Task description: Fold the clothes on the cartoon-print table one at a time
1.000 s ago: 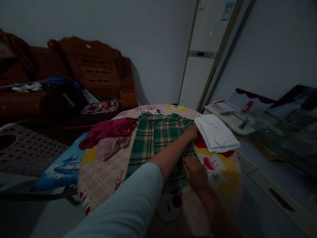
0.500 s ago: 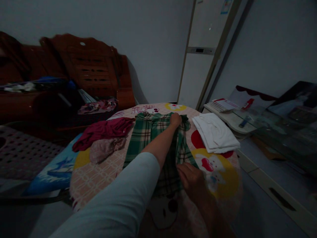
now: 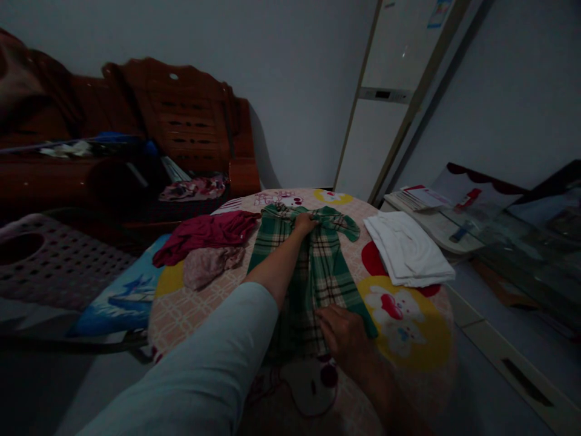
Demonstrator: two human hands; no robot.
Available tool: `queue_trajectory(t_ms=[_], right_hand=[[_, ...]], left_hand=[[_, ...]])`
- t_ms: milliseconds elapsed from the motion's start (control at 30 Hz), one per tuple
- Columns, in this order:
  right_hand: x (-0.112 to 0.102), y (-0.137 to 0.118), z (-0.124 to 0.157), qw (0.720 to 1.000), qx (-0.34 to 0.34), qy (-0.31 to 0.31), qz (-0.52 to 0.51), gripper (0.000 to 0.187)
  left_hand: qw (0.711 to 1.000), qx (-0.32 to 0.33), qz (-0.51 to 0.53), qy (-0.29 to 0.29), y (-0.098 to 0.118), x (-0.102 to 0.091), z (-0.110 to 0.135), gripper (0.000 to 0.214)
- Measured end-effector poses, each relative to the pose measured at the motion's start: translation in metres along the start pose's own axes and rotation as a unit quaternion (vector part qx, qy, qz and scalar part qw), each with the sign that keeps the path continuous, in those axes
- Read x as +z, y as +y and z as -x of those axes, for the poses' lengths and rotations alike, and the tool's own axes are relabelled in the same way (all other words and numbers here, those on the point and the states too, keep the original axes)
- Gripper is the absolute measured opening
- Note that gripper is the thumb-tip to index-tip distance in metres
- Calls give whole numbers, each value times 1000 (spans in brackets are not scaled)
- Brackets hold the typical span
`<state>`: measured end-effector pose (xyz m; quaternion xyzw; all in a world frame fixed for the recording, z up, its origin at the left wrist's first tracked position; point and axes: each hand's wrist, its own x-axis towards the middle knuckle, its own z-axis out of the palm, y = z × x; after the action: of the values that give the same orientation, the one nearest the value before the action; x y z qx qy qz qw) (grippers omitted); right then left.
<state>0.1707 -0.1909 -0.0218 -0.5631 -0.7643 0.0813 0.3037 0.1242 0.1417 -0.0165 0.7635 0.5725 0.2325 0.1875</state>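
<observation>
Garment (image 3: 338, 272), one: green plaid cloth with dark and cream lines, laid flat mid-table, gathered and rumpled along its far edge, broader toward the near hem.

Left hand (image 3: 305, 224), in a smooth pale-blue sleeve (image 3: 204, 357): at the garment's far edge, fingers bent and closed on a fold.

Right hand (image 3: 342, 333), forearm bare: low on the garment, fingers curled, tips drawn together on a long edge of the cloth.

Table (image 3: 190, 312): round, under a pink cover with lattice lines, yellow patches and cartoon figures.

White cloth (image 3: 411, 251): folded into a thick, squarish pad, right of the garment, apart from it.

Maroon cloth (image 3: 204, 236): soft, crumpled, elongated heap, left of the garment.

Pink cloth (image 3: 206, 266): mottled, bunched small, touching the maroon cloth's near side.

Bench (image 3: 190, 112): glossy red-brown wood, scalloped top, pierced slats, behind at left.
</observation>
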Motion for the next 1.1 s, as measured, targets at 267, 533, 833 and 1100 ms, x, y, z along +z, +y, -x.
queue_trajectory(t_ms=[267,533,833,1100], right_hand=[[-5,-5,2,1000,11,-15,12,21],[-25,4,2,992,68,-7,-110,21],[-59,67,41,943,273,184,-53,22],[-55,60,59,971,193,141,-31,30]], left_hand=[[999,-38,4,-5,-7,-5,-7,24],[995,-70,19,64,-9,-23,6,39],[998,61,23,-26,-28,-70,44,35],[960,233,-60,-144,-42,-42,111,43]])
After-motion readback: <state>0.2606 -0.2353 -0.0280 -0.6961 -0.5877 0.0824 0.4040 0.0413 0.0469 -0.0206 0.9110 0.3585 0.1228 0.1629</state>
